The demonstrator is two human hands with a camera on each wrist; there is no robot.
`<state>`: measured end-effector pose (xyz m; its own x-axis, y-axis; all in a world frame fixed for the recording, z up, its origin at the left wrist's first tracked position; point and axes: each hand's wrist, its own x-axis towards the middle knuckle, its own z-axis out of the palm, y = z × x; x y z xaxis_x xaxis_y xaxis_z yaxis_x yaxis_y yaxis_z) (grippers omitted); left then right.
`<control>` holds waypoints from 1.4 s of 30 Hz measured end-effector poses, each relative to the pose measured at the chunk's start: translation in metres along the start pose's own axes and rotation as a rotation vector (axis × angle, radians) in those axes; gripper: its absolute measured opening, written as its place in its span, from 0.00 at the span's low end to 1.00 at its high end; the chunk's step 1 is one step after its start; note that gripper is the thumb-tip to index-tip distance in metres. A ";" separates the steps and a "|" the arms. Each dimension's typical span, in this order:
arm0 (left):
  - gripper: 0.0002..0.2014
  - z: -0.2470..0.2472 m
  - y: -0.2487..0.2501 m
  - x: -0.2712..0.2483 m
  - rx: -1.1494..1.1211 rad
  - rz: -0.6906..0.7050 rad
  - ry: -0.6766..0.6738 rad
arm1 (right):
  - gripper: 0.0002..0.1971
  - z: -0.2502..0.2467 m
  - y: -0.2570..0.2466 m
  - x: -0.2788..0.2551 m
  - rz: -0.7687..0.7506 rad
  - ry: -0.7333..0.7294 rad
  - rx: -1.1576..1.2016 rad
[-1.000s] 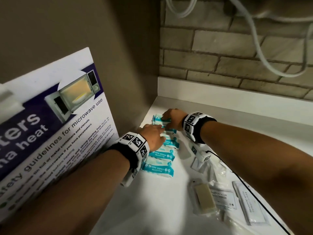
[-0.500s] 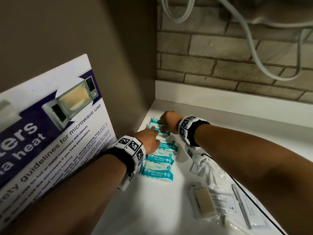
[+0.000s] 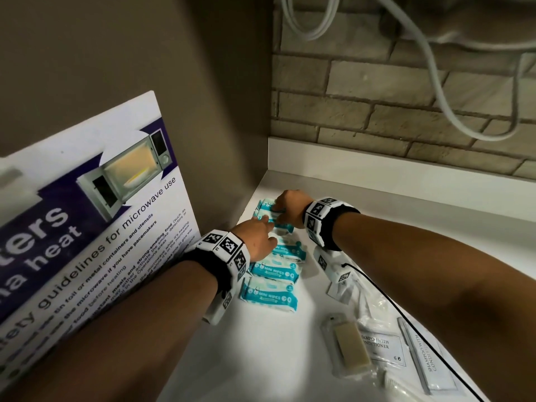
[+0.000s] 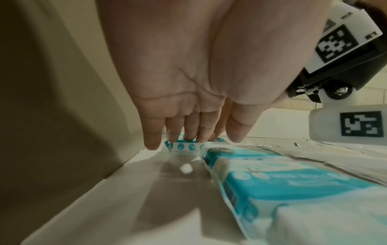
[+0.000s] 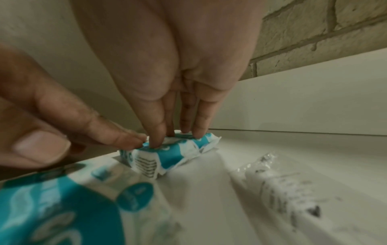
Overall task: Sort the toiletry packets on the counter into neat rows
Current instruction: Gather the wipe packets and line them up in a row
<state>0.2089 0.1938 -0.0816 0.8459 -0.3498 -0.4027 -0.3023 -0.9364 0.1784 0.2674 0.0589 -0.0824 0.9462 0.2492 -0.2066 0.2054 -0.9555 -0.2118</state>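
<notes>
Several teal and white mini wipes packets (image 3: 272,272) lie in a column along the left side of the white counter (image 3: 261,358). My right hand (image 3: 280,208) pinches the farthest packet (image 3: 265,205) between thumb and fingers; the right wrist view shows this packet (image 5: 167,159) crumpled under the right hand (image 5: 176,139). My left hand (image 3: 268,227) reaches in from the left with straight fingers. In the left wrist view its fingertips (image 4: 188,140) rest on the top edge of that far packet (image 4: 184,148). A nearer packet (image 4: 293,190) lies beside the left wrist.
A microwave safety sign (image 3: 87,227) leans against the left wall beside the column. To the right lie a wrapped soap bar (image 3: 349,348), shampoo sachets (image 3: 380,346) and clear-wrapped items (image 3: 374,303). A white upstand (image 3: 377,169) and brick wall close the back; cables (image 3: 435,97) hang above.
Both hands stay on the far end of the wipes column, shifting only slightly. The left fingers have crept a little toward the farthest packet.
</notes>
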 end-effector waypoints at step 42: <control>0.27 0.025 -0.003 -0.079 0.139 0.066 0.071 | 0.24 0.022 -0.034 -0.069 -0.118 -0.106 -0.145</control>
<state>0.1319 0.2233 -0.0731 0.8497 -0.4121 -0.3290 -0.4117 -0.9083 0.0744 0.1898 0.0779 -0.0821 0.8834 0.3685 -0.2895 0.3541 -0.9296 -0.1025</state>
